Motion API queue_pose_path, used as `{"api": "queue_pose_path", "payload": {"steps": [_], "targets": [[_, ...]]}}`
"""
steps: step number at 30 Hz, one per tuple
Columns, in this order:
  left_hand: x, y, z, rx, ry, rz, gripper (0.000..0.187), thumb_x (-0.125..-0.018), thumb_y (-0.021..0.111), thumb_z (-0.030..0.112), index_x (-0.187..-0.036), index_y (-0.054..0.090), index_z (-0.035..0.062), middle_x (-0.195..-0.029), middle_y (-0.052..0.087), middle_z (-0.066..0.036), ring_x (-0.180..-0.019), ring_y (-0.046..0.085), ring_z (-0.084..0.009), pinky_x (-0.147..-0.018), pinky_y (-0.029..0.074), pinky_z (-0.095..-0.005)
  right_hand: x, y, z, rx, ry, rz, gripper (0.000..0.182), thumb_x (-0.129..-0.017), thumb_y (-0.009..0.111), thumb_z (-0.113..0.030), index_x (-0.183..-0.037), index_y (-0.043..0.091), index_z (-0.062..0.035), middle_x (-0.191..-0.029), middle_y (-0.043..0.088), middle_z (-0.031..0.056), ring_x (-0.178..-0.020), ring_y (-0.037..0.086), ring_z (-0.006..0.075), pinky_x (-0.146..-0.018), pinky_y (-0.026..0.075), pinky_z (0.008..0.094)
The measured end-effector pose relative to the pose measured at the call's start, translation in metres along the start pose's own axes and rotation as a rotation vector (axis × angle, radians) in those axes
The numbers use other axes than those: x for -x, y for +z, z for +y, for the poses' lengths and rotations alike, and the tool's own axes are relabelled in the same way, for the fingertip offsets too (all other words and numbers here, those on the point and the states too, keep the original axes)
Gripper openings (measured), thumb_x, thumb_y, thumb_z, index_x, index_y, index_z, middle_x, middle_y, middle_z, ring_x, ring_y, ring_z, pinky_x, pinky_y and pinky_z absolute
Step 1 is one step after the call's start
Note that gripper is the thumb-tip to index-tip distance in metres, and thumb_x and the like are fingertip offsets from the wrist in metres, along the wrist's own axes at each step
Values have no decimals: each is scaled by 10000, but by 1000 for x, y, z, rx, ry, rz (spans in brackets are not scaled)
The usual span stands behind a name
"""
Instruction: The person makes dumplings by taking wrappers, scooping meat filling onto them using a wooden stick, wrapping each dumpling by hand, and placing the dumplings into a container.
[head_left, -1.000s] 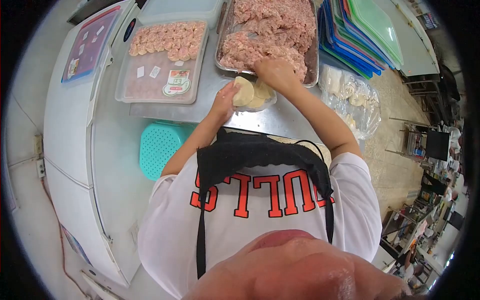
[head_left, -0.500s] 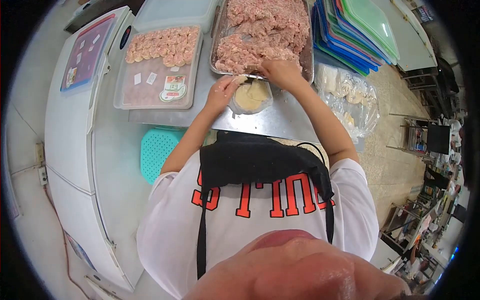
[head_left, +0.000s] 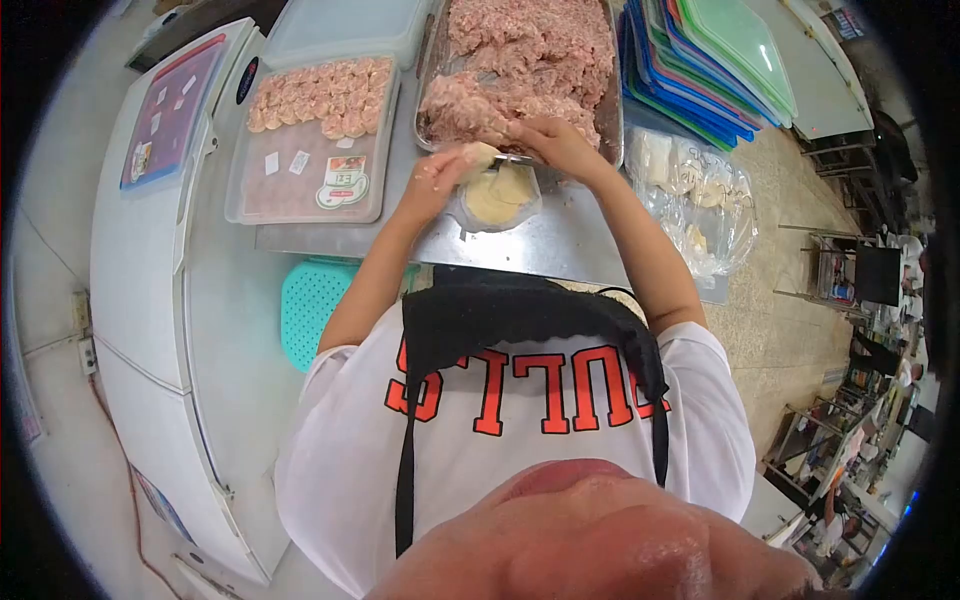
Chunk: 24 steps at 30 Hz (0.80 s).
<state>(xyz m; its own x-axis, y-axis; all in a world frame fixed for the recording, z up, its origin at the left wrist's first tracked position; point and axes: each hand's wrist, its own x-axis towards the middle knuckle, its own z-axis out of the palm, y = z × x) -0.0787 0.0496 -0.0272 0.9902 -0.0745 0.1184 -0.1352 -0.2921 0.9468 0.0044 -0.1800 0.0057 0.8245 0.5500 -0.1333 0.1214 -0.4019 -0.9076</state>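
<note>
My left hand (head_left: 442, 178) is closed on a thin pale dumpling wrapper (head_left: 482, 154) at the near rim of the metal tray (head_left: 422, 118). In my right hand (head_left: 552, 142) is a slim metal spreader (head_left: 513, 160), its end reaching the wrapper. Pink minced meat (head_left: 530, 50) is heaped in the tray just beyond both hands. Below them, a stack of round wrappers (head_left: 502, 196) lies in a clear plastic bag on the metal table (head_left: 570, 240). How much filling the held wrapper carries is hard to make out.
At left, a plastic box (head_left: 235, 190) bears rows of filled dumplings (head_left: 320, 92). Coloured plastic lids (head_left: 690, 70) are stacked at back right. Nearer lies a clear bag of wrappers (head_left: 700, 200). A turquoise perforated basket (head_left: 315, 305) sits below the table edge, beside a white freezer (head_left: 150, 270).
My left hand has tilted and lifted slightly with the wrapper. My right hand has moved a little left, bringing the spreader's shiny blade into view against the wrapper.
</note>
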Motion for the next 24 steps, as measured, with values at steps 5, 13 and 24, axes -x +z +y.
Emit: {"api": "queue_pose_path", "payload": {"steps": [5,13,24], "targets": [[-3,40,-3,-613,366,-306,247,-892,579,208,-1022,672,19,-957,656,-150,-875,635,-269,-791,476,-300,24,-18,1,-191,92,119,378,-975,519,-342,-703,585,-88,-570,437,-67,-530,379,38,-473,287,226],[-21,41,22,-151,200,10,234,-871,589,169,-969,641,-37,-862,643,-181,-801,619,-324,-714,476,-351,49,-30,11,-409,260,320,303,-937,573,-359,-915,685,-78,-681,577,-63,-546,452,33,-474,299,205],[-17,43,30,-142,341,-213,240,-857,583,172,-986,664,-13,-958,657,-181,-881,629,-345,-768,494,-377,54,-38,46,-150,231,328,349,-941,568,-359,-889,690,-36,-644,492,-55,-620,436,53,-543,336,239]]}}
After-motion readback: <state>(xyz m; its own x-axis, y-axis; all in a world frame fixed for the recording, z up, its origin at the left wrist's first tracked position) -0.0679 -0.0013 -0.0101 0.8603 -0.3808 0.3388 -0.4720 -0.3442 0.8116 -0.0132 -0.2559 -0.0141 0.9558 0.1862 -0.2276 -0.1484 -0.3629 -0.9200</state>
